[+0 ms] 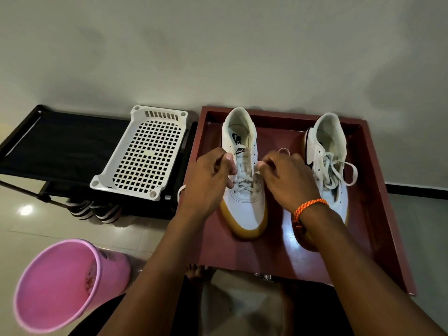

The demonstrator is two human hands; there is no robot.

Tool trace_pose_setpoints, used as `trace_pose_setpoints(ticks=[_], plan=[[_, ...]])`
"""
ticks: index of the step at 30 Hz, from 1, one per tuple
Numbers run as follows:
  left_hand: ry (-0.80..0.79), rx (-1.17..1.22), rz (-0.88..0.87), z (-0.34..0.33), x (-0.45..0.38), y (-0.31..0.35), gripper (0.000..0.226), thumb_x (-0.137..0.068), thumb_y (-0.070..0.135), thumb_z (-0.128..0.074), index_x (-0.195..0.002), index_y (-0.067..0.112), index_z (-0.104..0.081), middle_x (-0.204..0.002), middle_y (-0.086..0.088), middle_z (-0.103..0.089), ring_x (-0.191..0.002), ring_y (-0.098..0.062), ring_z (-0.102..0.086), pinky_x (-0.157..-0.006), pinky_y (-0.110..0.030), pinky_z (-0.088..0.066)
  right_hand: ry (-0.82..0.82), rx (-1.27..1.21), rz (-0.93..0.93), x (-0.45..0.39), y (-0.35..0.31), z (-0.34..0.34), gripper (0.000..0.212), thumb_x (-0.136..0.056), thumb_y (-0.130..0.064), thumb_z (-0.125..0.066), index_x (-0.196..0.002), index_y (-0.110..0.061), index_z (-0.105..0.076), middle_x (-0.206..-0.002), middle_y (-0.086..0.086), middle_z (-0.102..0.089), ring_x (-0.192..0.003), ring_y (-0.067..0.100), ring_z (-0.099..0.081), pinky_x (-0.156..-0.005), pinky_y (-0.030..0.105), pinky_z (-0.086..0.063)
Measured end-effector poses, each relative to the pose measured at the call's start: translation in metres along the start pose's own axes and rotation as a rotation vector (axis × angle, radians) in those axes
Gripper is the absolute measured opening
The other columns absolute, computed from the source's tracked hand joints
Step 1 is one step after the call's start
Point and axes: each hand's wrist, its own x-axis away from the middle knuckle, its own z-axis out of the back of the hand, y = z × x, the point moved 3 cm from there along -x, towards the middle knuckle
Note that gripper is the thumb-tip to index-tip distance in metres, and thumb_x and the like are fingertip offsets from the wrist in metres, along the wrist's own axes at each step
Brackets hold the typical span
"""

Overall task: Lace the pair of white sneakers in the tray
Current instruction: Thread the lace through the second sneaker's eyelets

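Now the fingers of the left hand are curled and pinch a white lace at the left side of the left sneaker, near the upper eyelets. The thumb and the forefinger of the right hand pinch the other end of the same lace at the right side of the tongue; the other fingers of this hand are bent loosely. An orange braided bracelet sits on the right wrist.

The left sneaker stands in the dark red tray, in its left half. Its long axis runs from near to far: the toe with the gum-coloured sole points toward the person and the heel opening points toward the wall. Its lace is crossed only through the lower eyelets. The right sneaker stands in the right half of the same tray, well apart from the first one and almost parallel to it, also with the toe toward the person. It is laced, with a loose bow on top; the right forearm hides its toe.

To the left of the tray a white perforated basket lies on a black rack, and I see nothing in it. A pink bucket stands on the floor, near the left forearm.
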Motion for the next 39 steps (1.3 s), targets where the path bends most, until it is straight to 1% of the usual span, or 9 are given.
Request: trace_pose_setpoints(ticks=[4,10,14,19,22,24,27,33,39], plan=[[0.017,-0.166,-0.111,-0.003,-0.003,-0.007,0.018,-0.106,0.015,-0.057,-0.097,0.022,-0.071,-0.095,0.011,-0.071,-0.088,-0.008,-0.068,-0.082,-0.039,-0.058,-0.198,-0.036,-0.114,-0.002,0.009,-0.003,0.039,-0.1,-0.053,-0.055,-0.078,-0.025,-0.07,-0.087,-0.009,-0.052,-0.114,0.029,-0.048,-0.097,0.053,-0.044],[-0.037,-0.441,-0.249,-0.02,0.004,-0.005,0.033,-0.098,0.03,-0.057,-0.128,0.036,-0.07,-0.137,0.008,-0.054,-0.123,-0.025,-0.046,-0.1,-0.039,-0.037,-0.049,-0.464,0.124,-0.003,-0.016,0.011,0.02,-0.086,-0.038,-0.065,-0.069,-0.032,-0.072,-0.101,-0.012,-0.056,-0.109,0.011,-0.047,-0.105,0.047,-0.037],[-0.134,-0.331,-0.151,-0.025,0.002,-0.001,0.025,-0.102,0.046,-0.062,-0.114,0.028,-0.074,-0.122,0.003,-0.058,-0.11,-0.027,-0.054,-0.091,-0.047,-0.05,0.05,-0.629,0.199,-0.004,-0.019,0.012,0.011,-0.087,-0.029,-0.067,-0.079,-0.034,-0.073,-0.109,-0.008,-0.053,-0.115,0.027,-0.055,-0.094,0.045,-0.055],[-0.007,0.204,-0.01,-0.002,-0.003,0.009,0.013,-0.101,0.011,-0.072,-0.101,0.01,-0.085,-0.079,0.002,-0.079,-0.066,-0.008,-0.069,-0.066,-0.024,-0.055,0.498,-0.402,0.143,0.002,-0.013,0.022,0.008,-0.094,-0.019,-0.063,-0.099,-0.021,-0.07,-0.098,-0.006,-0.061,-0.087,0.013,-0.061,-0.076,0.039,-0.054],[0.092,0.392,0.057,0.006,-0.003,0.012,0.013,-0.1,0.007,-0.071,-0.101,0.004,-0.084,-0.073,-0.008,-0.071,-0.054,-0.008,-0.053,-0.054,-0.016,-0.046,0.353,-0.515,0.153,0.004,-0.02,0.014,0.021,-0.091,-0.015,-0.06,-0.082,-0.021,-0.078,-0.066,-0.012,-0.069,-0.059,0.008,-0.063,-0.057,0.034,-0.051],[0.15,0.522,0.086,0.012,-0.004,0.012,0.015,-0.101,0.006,-0.068,-0.1,0.003,-0.082,-0.073,-0.012,-0.066,-0.053,-0.011,-0.05,-0.052,-0.016,-0.044,0.161,-0.581,0.142,0.006,-0.027,0.003,0.022,-0.095,-0.012,-0.061,-0.096,-0.02,-0.082,-0.059,-0.015,-0.067,-0.053,0.009,-0.064,-0.056,0.03,-0.052],[0.194,0.687,0.11,0.021,-0.003,0.014,0.019,-0.103,0.017,-0.069,-0.091,0.017,-0.085,-0.074,-0.002,-0.065,-0.054,-0.008,-0.049,-0.052,-0.018,-0.043,-0.075,-0.645,0.155,0.01,-0.033,-0.008,0.021,-0.103,-0.005,-0.059,-0.111,-0.012,-0.078,-0.054,-0.013,-0.065,-0.049,0.005,-0.06,-0.058,0.016,-0.048],[0.287,0.877,0.188,0.042,-0.006,0.01,0.016,-0.096,0.031,-0.073,-0.097,0.018,-0.081,-0.066,0.006,-0.053,-0.054,-0.006,-0.042,-0.052,-0.017,-0.032,-0.279,-0.719,0.135,0.004,-0.022,0.003,0.017,-0.098,-0.005,-0.067,-0.096,-0.014,-0.082,-0.076,0.01,-0.076,-0.05,0.009,-0.052,-0.053,0.024,-0.044],[0.289,0.949,0.215,0.054,-0.011,0.001,0.023,-0.102,0.033,-0.067,-0.11,0.013,-0.077,-0.072,0.01,-0.055,-0.055,-0.007,-0.038,-0.053,-0.021,-0.026,-0.45,-0.43,0.08,0.003,0.014,0.019,0.028,-0.097,-0.013,-0.066,-0.079,-0.021,-0.085,-0.042,0.004,-0.047,-0.04,0.014,-0.036,-0.05,0.025,-0.034]])
